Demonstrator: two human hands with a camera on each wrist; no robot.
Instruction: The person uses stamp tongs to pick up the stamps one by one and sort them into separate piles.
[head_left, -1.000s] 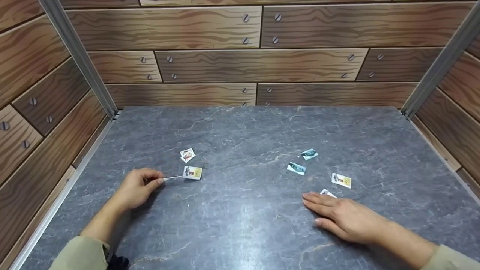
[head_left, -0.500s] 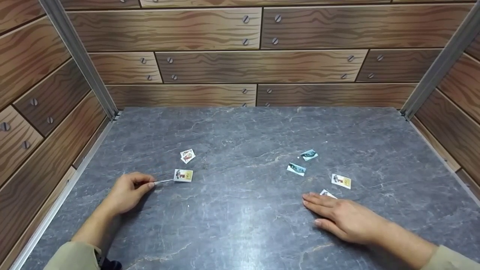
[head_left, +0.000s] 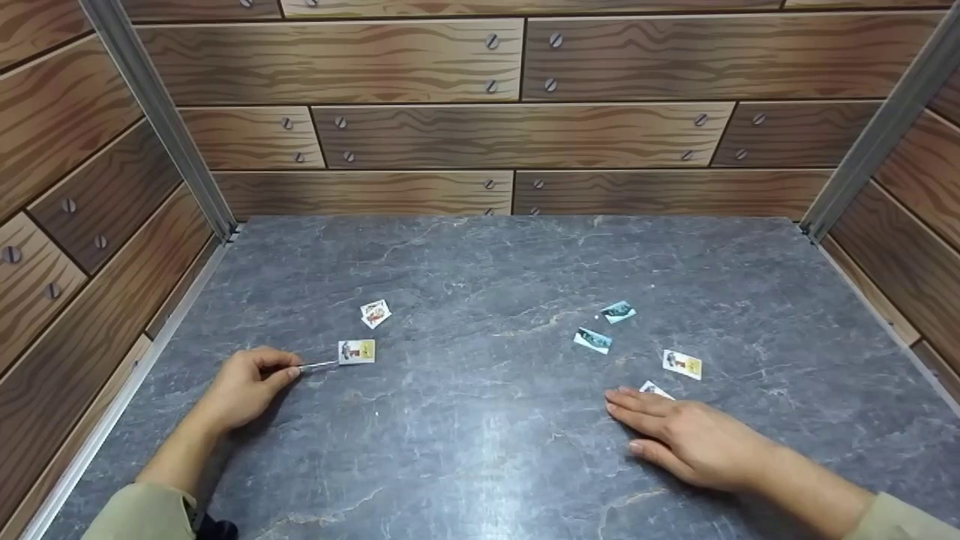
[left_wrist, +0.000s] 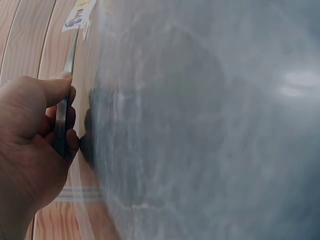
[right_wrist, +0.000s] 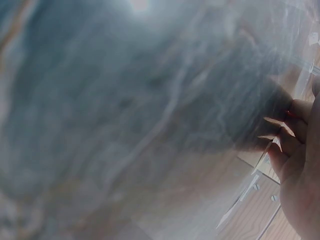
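Observation:
In the head view my left hand (head_left: 244, 388) pinches a pair of slim metal tweezers (head_left: 319, 365). At their tips is a small white and yellow picture card (head_left: 356, 352), held near the table surface; whether it touches the table I cannot tell. The left wrist view shows thumb and fingers curled round the tweezers (left_wrist: 61, 120), with the card (left_wrist: 76, 17) at the far end. My right hand (head_left: 697, 442) rests on the table with straight fingers, holding nothing. Just beyond its fingers lies another small card (head_left: 657, 389), partly hidden by the hand.
Two overlapping white and red cards (head_left: 376, 313) lie beyond the held card. Farther right are two teal cards (head_left: 593, 340) and a white and yellow card (head_left: 682, 364). Wood-patterned walls (head_left: 517, 135) and metal corner posts bound the grey marbled table (head_left: 480, 450).
My left hand has drawn left and slightly toward me, carrying the tweezers and the card along. The right hand and the cards on the table have stayed put.

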